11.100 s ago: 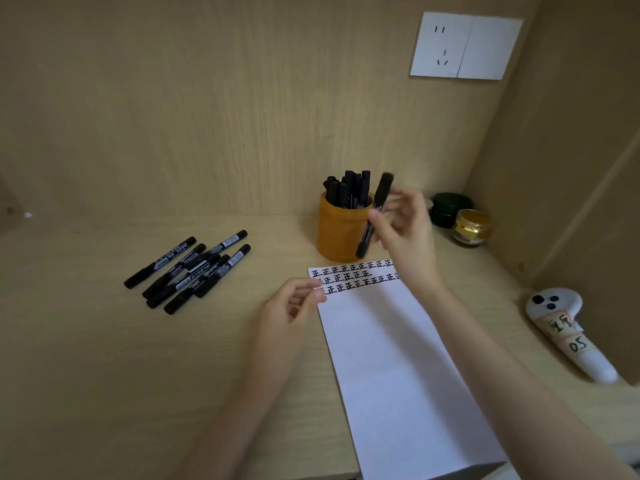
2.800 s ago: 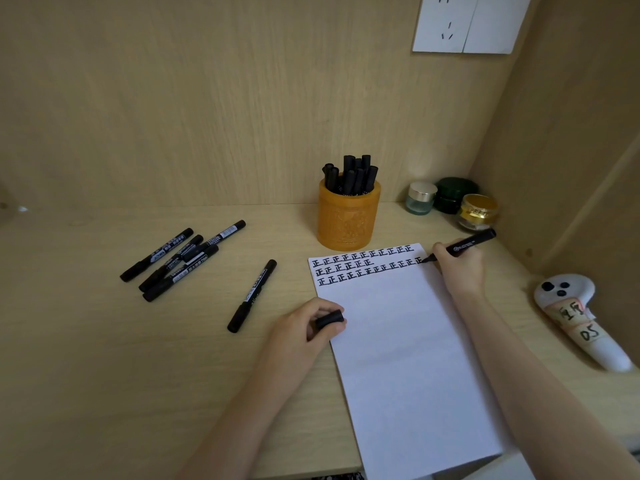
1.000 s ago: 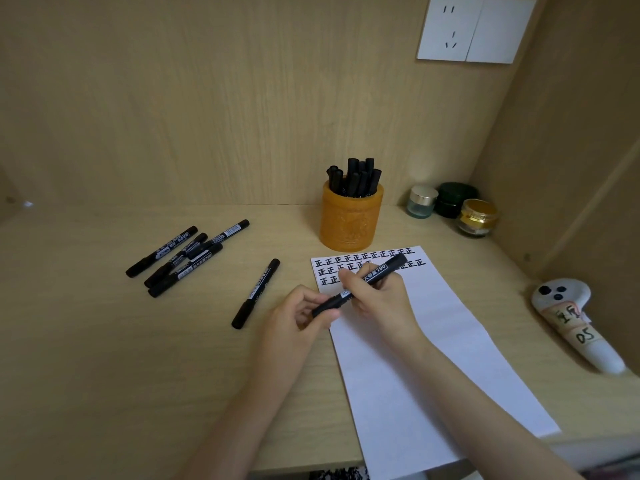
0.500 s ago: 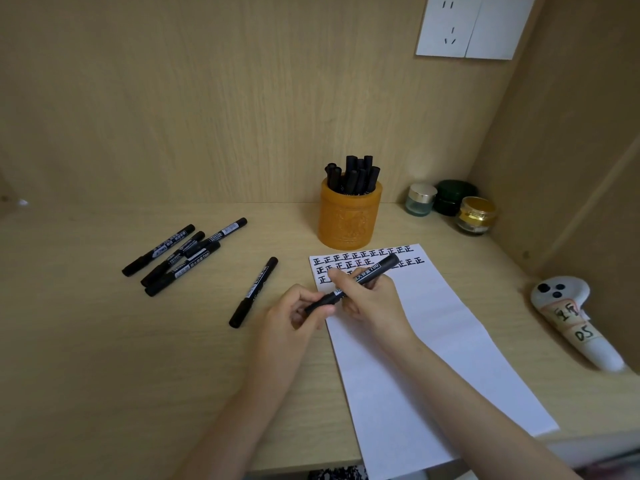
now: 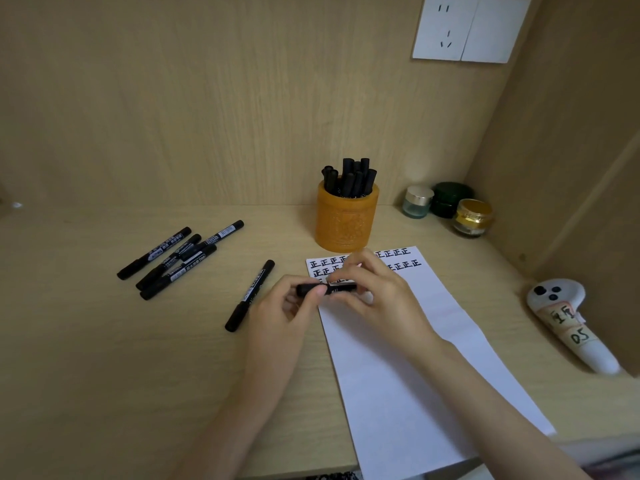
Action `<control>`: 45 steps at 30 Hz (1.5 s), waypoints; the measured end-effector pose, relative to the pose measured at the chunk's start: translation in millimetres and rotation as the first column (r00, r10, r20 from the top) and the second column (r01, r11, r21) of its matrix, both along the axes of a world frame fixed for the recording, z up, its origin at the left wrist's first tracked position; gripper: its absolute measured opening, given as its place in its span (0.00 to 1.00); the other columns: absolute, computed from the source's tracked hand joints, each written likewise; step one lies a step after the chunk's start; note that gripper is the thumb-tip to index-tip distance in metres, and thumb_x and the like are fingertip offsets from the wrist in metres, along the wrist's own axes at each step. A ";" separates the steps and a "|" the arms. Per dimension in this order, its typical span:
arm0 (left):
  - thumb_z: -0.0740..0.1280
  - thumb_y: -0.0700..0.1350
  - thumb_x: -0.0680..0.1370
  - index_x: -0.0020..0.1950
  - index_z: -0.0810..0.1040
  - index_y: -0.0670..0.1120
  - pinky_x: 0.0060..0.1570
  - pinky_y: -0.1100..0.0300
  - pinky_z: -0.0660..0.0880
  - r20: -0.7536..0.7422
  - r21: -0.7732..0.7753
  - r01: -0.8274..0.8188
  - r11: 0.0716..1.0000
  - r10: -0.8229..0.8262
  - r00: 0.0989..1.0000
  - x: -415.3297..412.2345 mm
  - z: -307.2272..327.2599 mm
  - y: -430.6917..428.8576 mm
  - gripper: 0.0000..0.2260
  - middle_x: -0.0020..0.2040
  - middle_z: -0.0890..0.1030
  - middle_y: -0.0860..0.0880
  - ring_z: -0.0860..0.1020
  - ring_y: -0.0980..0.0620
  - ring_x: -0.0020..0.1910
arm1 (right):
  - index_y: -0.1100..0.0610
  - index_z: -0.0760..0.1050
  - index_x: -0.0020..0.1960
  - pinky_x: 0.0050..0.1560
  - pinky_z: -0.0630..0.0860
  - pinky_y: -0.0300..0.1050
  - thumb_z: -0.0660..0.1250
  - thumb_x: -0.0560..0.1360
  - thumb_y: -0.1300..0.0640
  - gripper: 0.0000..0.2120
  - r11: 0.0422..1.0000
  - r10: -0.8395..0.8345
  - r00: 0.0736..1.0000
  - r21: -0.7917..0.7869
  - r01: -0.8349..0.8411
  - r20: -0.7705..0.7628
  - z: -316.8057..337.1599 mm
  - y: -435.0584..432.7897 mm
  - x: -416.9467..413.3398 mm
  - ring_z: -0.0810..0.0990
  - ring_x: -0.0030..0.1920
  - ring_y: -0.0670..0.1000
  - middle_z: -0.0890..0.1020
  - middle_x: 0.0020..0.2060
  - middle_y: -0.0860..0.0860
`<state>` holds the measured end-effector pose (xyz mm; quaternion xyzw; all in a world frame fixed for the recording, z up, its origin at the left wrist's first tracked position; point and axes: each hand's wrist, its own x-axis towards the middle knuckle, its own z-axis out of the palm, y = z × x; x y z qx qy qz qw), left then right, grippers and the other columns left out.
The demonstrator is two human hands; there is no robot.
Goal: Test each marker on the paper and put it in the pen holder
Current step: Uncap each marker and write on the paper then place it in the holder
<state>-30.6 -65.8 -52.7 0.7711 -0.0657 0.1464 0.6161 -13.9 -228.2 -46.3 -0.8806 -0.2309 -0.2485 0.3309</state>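
A: What writing can one read here?

B: At the top of the paper (image 5: 398,375) there are rows of the character 正 in black ink; the right hand (image 5: 381,299) hides the middle of them. The white controller (image 5: 568,320) at the right carries two handwritten labels, and the lower one reads "05" (the upper one I cannot read). The group of four markers (image 5: 178,271) at the left has white print on the barrels, too small to read.

A: And where is the marker being tested?

B: The held marker (image 5: 325,289) is over the top left corner of the paper, in front of the pen holder (image 5: 346,223), and nearly level. The grip of the left hand (image 5: 280,313) is clamped on its left end, thumb against fingers. The grip of the right hand is clamped on the labelled middle part.

A: What differs from half a second ago?

B: Then it was slanted, with the far end pointing up toward the pen holder; now it is flat between the hands. Nearly three seconds ago the right hand was writing at the right end of the rows, and the left hand held only the cap. The single marker (image 5: 250,295) on the surface (image 5: 104,358) and the group of four lie as before.
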 end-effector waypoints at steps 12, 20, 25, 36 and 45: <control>0.66 0.46 0.77 0.50 0.79 0.51 0.42 0.76 0.71 -0.046 0.061 -0.066 0.996 0.069 0.997 20.2 7.1 6.1 0.04 0.45 0.81 0.57 0.77 0.65 0.44 | 0.56 0.71 0.60 0.45 0.74 0.35 0.69 0.75 0.60 0.15 0.803 -0.143 0.988 0.577 0.149 -0.055 62.7 0.6 59.2 0.76 0.41 0.41 0.77 0.41 0.46; 0.64 0.45 0.78 0.51 0.79 0.53 0.42 0.72 0.69 -0.005 0.229 -0.136 0.964 0.141 0.990 25.8 -0.6 18.9 0.05 0.46 0.78 0.56 0.75 0.62 0.45 | 0.51 0.63 0.71 0.46 0.77 0.37 0.62 0.78 0.65 0.23 0.835 -0.191 0.976 0.540 0.108 0.101 84.8 3.7 106.8 0.77 0.40 0.44 0.75 0.40 0.48; 0.64 0.46 0.78 0.53 0.78 0.54 0.43 0.77 0.67 0.024 0.295 -0.171 0.940 0.172 0.985 26.3 -4.4 27.4 0.06 0.47 0.77 0.57 0.73 0.66 0.47 | 0.50 0.66 0.70 0.47 0.77 0.41 0.62 0.78 0.64 0.22 0.900 -0.223 0.971 0.401 0.170 0.090 82.3 6.0 124.5 0.77 0.43 0.47 0.74 0.41 0.45; 0.67 0.44 0.76 0.56 0.77 0.49 0.52 0.59 0.70 0.128 0.469 -0.276 0.839 0.244 0.961 26.0 -14.8 37.4 0.10 0.52 0.77 0.54 0.72 0.53 0.52 | 0.50 0.73 0.68 0.60 0.60 0.39 0.66 0.77 0.56 0.19 0.921 -0.379 0.919 0.142 0.363 0.106 70.8 -3.3 134.6 0.65 0.62 0.52 0.73 0.59 0.53; 0.67 0.41 0.75 0.60 0.74 0.50 0.55 0.59 0.69 0.015 0.477 -0.244 0.844 0.270 0.963 24.2 -19.2 36.8 0.14 0.57 0.73 0.52 0.69 0.53 0.57 | 0.51 0.77 0.64 0.60 0.56 0.41 0.65 0.77 0.59 0.16 0.960 -0.272 0.962 -0.053 0.273 0.038 64.4 -4.1 131.9 0.64 0.62 0.54 0.77 0.60 0.50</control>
